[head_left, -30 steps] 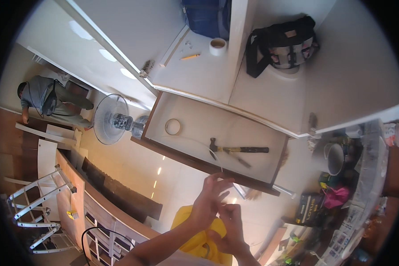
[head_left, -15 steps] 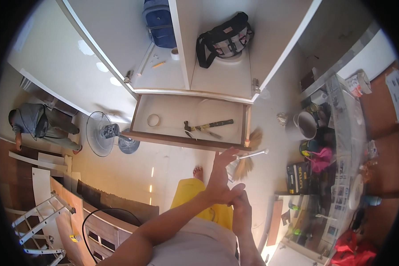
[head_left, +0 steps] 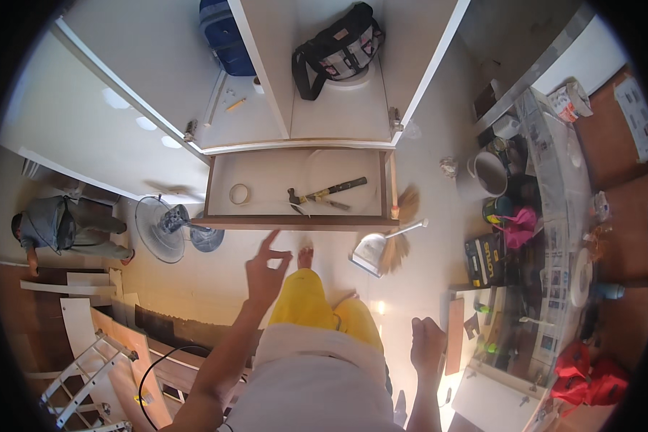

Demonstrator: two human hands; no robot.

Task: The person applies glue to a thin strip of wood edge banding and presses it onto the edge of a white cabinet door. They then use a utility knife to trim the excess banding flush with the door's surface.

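My left hand (head_left: 265,275) is raised just in front of the open drawer (head_left: 295,223). Its thumb and one finger meet at the tips while another finger points up; anything pinched between them is too small to see. Out to the right, over the floor, my right hand (head_left: 428,344) is curled into a fist, its inside hidden. In the drawer lie a hammer (head_left: 331,190), a roll of tape (head_left: 240,194) and a thin tool (head_left: 338,205) beside the hammer. Neither hand touches the drawer.
Above the drawer, the cabinet holds a blue backpack (head_left: 228,43) and a black shoulder bag (head_left: 342,47). A dustpan (head_left: 371,252) and broom (head_left: 396,253) lie right of the drawer. A fan (head_left: 167,225), a bent-over person (head_left: 65,230) and a ladder (head_left: 86,374) are left; a bucket (head_left: 487,175) stands right.
My hands were together in front of the drawer and have parted. The left moved left; the right moved right and closed into a fist. The whole view has shifted slightly.
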